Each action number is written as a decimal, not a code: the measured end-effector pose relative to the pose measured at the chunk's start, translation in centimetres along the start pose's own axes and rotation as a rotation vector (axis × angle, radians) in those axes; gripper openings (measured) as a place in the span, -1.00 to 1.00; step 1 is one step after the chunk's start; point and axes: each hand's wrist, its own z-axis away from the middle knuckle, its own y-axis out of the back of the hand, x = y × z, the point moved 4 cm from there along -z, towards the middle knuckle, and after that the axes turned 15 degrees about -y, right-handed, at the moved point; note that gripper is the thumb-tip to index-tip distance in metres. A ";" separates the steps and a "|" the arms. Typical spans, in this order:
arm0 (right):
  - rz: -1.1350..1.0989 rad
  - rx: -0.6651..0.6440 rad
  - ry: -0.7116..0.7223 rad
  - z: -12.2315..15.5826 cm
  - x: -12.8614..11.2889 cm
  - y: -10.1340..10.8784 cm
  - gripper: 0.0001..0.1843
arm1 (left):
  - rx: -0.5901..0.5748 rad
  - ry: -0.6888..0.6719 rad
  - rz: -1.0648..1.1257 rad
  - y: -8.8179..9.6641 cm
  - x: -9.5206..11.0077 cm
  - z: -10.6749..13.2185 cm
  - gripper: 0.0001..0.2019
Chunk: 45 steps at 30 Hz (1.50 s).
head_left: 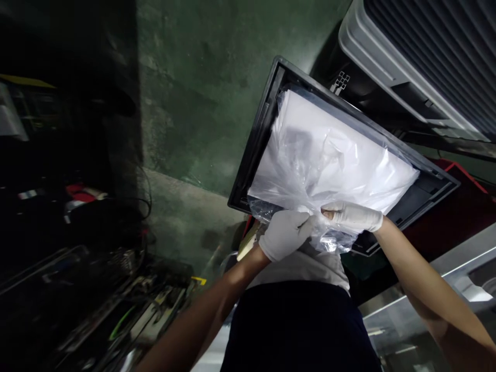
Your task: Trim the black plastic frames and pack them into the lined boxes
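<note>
A clear plastic bag [333, 160] with white sheet-like contents lies in a black crate [251, 150]. Its mouth is bunched together at the side nearest my body. My left hand [287, 232], in a white glove, is closed on the gathered plastic. From the other side my right hand [351, 214], gloved too with a bare fingertip showing, pinches the same bunched neck of the bag. Loose plastic hangs below both hands. What exactly the white contents are, I cannot tell through the creased film.
A grey ribbed crate [418, 57] stands at the upper right. Red bin edges [465, 175] show beside the black crate. Green worn floor [194, 98] lies beyond it. Tools and cluttered parts [155, 310] sit in the dark at lower left.
</note>
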 end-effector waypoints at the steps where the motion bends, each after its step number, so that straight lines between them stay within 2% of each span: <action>1: 0.056 0.060 -0.014 0.2 0.5 0.0 -0.46 | 0.068 0.083 0.057 -0.5 -0.5 0.4 -0.45; 2: 0.148 0.166 -0.048 0.3 1.0 0.3 -0.47 | 0.134 0.165 0.089 -1.1 -1.2 0.7 -0.47; 4: 0.353 0.491 -0.146 0.7 2.0 1.7 -0.55 | 0.235 0.305 0.079 -2.1 -2.7 1.3 -0.50; 6: 0.487 0.748 -0.250 1.1 2.7 3.3 -0.65 | 0.286 0.391 0.016 -2.6 -4.4 1.6 -0.53; 9: 0.529 0.883 -0.334 1.9 3.4 5.0 -0.70 | 0.307 0.439 -0.061 -1.8 -6.2 1.8 -0.54; 11: 0.556 0.937 -0.370 3.2 3.3 5.2 -0.70 | 0.299 0.416 -0.092 -0.3 -6.2 2.0 -0.54; 13: 0.584 0.930 -0.302 5.0 2.5 4.0 -0.69 | 0.279 0.375 -0.095 1.0 -4.9 2.4 -0.50; 15: 0.555 0.831 -0.107 6.7 1.3 1.8 -0.67 | 0.227 0.270 -0.102 1.7 -2.4 2.4 -0.46; 16: 0.510 0.745 0.012 7.2 0.7 0.4 -0.65 | 0.170 0.166 -0.117 1.6 -0.8 2.0 -0.46; 18: 0.352 0.535 0.200 7.4 -0.3 -2.1 -0.61 | 0.026 -0.088 -0.153 0.7 2.4 0.6 -0.53; 20: 0.082 0.394 0.259 6.4 -0.4 -3.5 -0.62 | -0.080 -0.267 -0.175 -0.4 4.4 -1.3 -0.64; 21: -0.088 0.380 0.245 5.6 0.0 -3.7 -0.61 | -0.098 -0.295 -0.168 -0.7 4.8 -2.4 -0.68; 24: -0.492 0.484 0.173 3.1 1.6 -2.9 -0.47 | -0.059 -0.233 -0.122 -0.8 3.4 -5.2 -0.75; 27: -0.583 0.547 0.151 1.5 2.6 -2.4 -0.43 | -0.109 -0.112 -0.116 -1.2 0.6 -6.2 -0.70; 29: -0.612 0.556 0.131 1.0 2.9 -2.4 -0.45 | -0.142 -0.027 -0.141 -2.1 -0.8 -6.0 -0.80; 31: -0.638 0.582 0.117 0.8 3.1 -2.1 -0.48 | -0.114 0.039 -0.146 -3.0 -1.6 -5.8 -0.77; 34: -0.632 0.640 0.092 0.7 3.3 -1.2 -0.48 | -0.064 0.073 -0.116 -3.8 -2.1 -5.7 -0.64; 37: -0.548 0.669 0.069 0.7 3.4 -0.6 -0.52 | -0.041 0.088 -0.061 -3.9 -2.5 -5.8 -0.60; 40: -0.487 0.728 0.080 0.8 3.4 -0.9 -0.70 | -0.030 0.091 0.012 -3.5 -3.0 -5.9 -0.60; 43: -0.452 0.842 0.108 1.7 3.1 -1.5 -0.73 | -0.031 0.107 0.076 -3.2 -3.4 -6.1 -0.50; 45: -0.342 0.869 0.131 2.3 2.4 -1.8 -0.81 | -0.050 0.110 0.094 -3.1 -3.5 -6.3 -0.52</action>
